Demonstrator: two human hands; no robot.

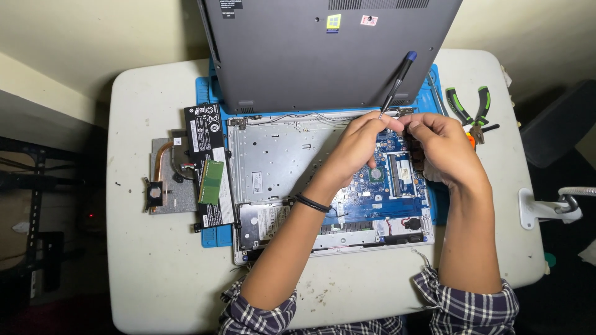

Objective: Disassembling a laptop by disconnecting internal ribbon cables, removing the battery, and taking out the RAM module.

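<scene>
Seen from the head camera: an opened laptop (329, 180) lying base-up on a blue mat (214, 236) on the white desk (155, 273), its grey lid (323, 56) standing up at the far edge. Left hand (360, 146) closed around the shaft of a blue-handled screwdriver (397, 84), handle tilted up and away toward the lid, tip hidden behind the fingers near the laptop's far right hinge. Right hand (437, 146) curled with fingertips pinched together just beside the left, touching it over the same corner; whatever was pinched there too small to tell. Black band (312, 203) worn on the left wrist, plaid sleeves (261, 316) at the near edge. Blue motherboard (385, 198) exposed under both forearms. Left of the laptop, a black battery (208, 142) lying on the mat with a green memory stick (211, 182) on top, and a heatsink with copper pipe (164, 177) just beside it on the desk. Green-handled pliers (470, 105) resting at the far right of the desk, well apart from the battery.
</scene>
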